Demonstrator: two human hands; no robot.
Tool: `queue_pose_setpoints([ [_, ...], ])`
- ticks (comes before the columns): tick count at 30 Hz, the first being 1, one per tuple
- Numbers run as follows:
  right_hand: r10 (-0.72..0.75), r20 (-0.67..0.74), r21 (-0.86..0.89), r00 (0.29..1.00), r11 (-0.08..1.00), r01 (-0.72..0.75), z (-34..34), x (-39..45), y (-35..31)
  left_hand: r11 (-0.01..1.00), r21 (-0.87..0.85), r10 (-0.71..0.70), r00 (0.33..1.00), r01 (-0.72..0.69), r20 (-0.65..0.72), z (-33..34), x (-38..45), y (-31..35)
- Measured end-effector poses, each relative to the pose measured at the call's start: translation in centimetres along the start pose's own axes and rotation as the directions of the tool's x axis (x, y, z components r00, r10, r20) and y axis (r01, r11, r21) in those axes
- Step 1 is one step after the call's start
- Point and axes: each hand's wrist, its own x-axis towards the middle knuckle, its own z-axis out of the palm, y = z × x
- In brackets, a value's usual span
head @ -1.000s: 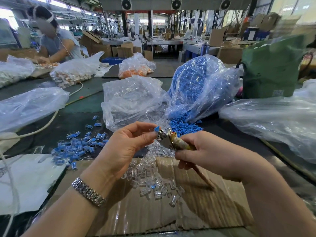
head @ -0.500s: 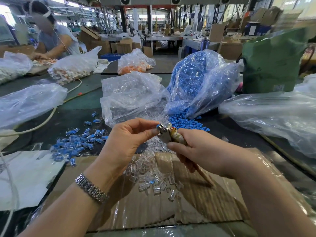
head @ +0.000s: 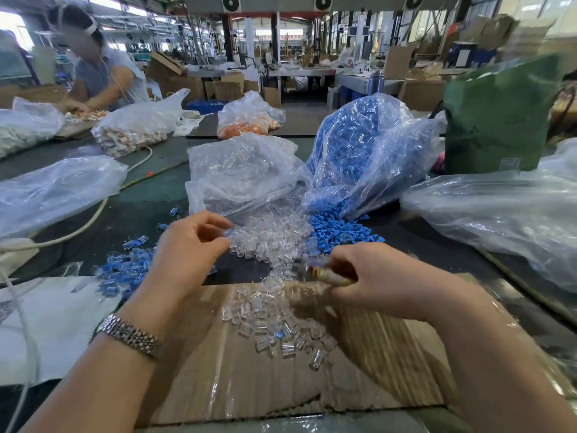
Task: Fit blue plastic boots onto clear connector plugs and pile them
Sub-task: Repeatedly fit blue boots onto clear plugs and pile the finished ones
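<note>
Nearest, a flattened sheet of cardboard (head: 237,379) under glossy film covers the tabletop (head: 131,220) edge, and a loose scatter of clear connector plugs (head: 274,326) lies on it between the two forearms. The left wrist carries a metal watch band (head: 129,334). The right hand (head: 384,282) hovers just above the cardboard's far edge, its grip curled round a small tool (head: 331,275) with a yellowish handle whose tip is too blurred to make out. The left hand (head: 187,254) is raised over the dark tabletop, its grip loosely curled with thumb and fingertips apart; whether it pinches anything cannot be told. Just beyond its left side sits the pile of finished plugs with blue boots (head: 125,270), touching a white sheet (head: 53,323). Farther on, more clear plugs spill from a clear bag (head: 243,173), and right beside them loose blue boots (head: 337,232) pour from a bulging bag of blue parts (head: 365,145). Crumpled plastic bags (head: 499,207) lie to either side, a green sack (head: 502,117) stands at far right, and another person (head: 103,73) works at far left.
</note>
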Motion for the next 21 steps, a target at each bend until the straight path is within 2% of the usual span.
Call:
queue_pose_setpoints([
  [2,-0.022,0.053,-0.051,0.998,0.998,0.025,0.3,0.1,-0.1,0.945,0.319,-0.042,0.996,0.067,-0.083,-0.7,0.5,-0.9],
  [4,-0.034,0.078,-0.089,0.996,0.995,0.041,0.7,0.4,-0.2,0.866,0.499,0.027,0.995,0.025,-0.098,-0.7,0.6,-1.0],
  [6,-0.047,0.081,-0.112,0.996,0.992,0.056,0.9,0.6,-0.2,0.895,0.415,0.178,0.984,-0.163,0.005,0.1,0.4,-0.7],
  [8,-0.054,0.087,-0.131,0.995,0.989,0.065,0.9,0.7,0.0,0.89,0.301,0.298,0.936,-0.343,0.184,1.2,-0.3,-0.1],
  [11,-0.026,0.136,-0.089,0.99,0.995,0.039,0.5,0.5,0.4,0.846,0.295,0.328,0.869,-0.445,0.371,2.9,-0.9,0.4],
  [13,0.002,0.108,0.029,0.994,1.0,-0.005,0.2,0.5,0.8,0.843,0.304,0.315,0.866,-0.443,0.387,3.3,-0.8,0.6],
  [15,0.05,-0.013,0.113,0.999,0.992,-0.048,-0.1,0.8,1.6,0.851,0.282,0.334,0.872,-0.442,0.358,3.6,-0.7,0.6],
  [18,0.149,-0.226,0.121,0.963,0.985,-0.124,-0.5,1.2,3.2,0.841,0.297,0.355,0.876,-0.451,0.326,3.7,-0.7,0.6],
  [21,0.223,-0.319,0.08,0.921,0.975,-0.208,-0.3,1.8,4.4,0.835,0.315,0.353,0.878,-0.451,0.323,3.7,-0.6,0.4],
])
